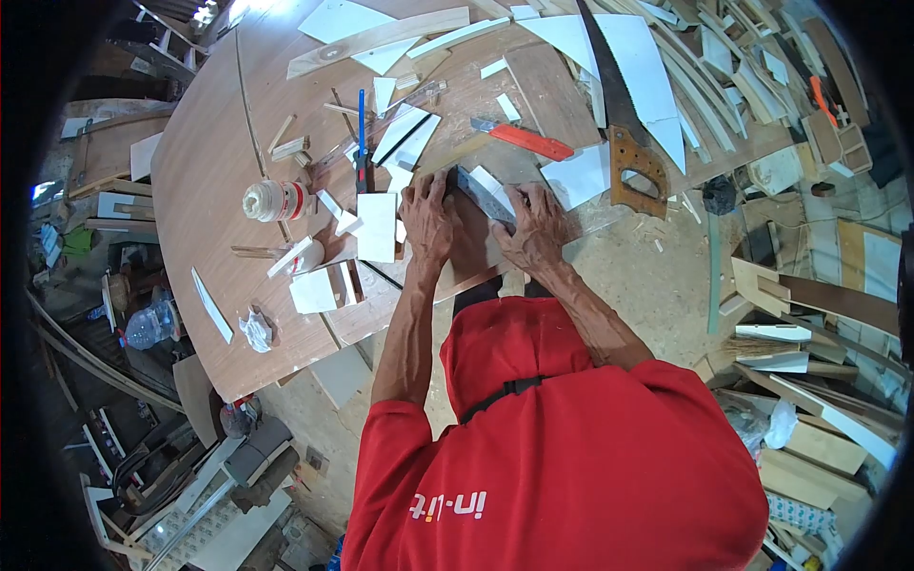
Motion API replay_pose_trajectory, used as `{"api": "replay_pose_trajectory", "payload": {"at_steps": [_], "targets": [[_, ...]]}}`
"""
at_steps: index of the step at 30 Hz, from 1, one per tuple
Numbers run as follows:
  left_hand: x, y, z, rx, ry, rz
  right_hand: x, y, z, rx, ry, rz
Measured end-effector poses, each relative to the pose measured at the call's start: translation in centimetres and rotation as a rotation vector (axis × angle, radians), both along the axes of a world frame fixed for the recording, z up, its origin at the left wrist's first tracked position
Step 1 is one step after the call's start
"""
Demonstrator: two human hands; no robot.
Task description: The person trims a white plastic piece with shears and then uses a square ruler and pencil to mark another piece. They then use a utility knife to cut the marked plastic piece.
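Flat block [484, 198] lies between left hand [429, 215] and right hand [535, 225], near tabletop [202, 171] edge; handsaw [619, 103] lies farther right; jar [276, 202] stands left.

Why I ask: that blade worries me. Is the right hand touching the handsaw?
Apart. The head view shows a plain gap between the right hand and the handsaw, with part of a white piece visible in it.

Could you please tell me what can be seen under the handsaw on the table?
White sheets show on both sides of the handsaw. Whatever lies directly beneath its blade and wooden handle is covered, so I cannot tell.
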State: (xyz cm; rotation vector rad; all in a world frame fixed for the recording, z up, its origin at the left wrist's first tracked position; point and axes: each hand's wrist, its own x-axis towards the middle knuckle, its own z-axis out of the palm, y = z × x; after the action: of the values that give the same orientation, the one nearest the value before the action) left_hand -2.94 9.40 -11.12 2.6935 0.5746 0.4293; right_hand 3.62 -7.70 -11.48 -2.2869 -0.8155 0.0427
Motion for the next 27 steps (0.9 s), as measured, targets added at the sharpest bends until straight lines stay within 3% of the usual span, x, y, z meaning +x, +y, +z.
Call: {"api": "replay_pose_trajectory", "payload": {"at_steps": [16, 27], "targets": [[0.2, -0.2, -0.8, -0.117, -0.038, 0.042, -0.2, 0.3, -0.5, -0.054, -0.012, 0.02], [0.5, -1.8, -1.1, 0.004, 0.049, 0.149, 0.2, -0.2, -0.7, -0.001, 0.009, 0.065]]}}
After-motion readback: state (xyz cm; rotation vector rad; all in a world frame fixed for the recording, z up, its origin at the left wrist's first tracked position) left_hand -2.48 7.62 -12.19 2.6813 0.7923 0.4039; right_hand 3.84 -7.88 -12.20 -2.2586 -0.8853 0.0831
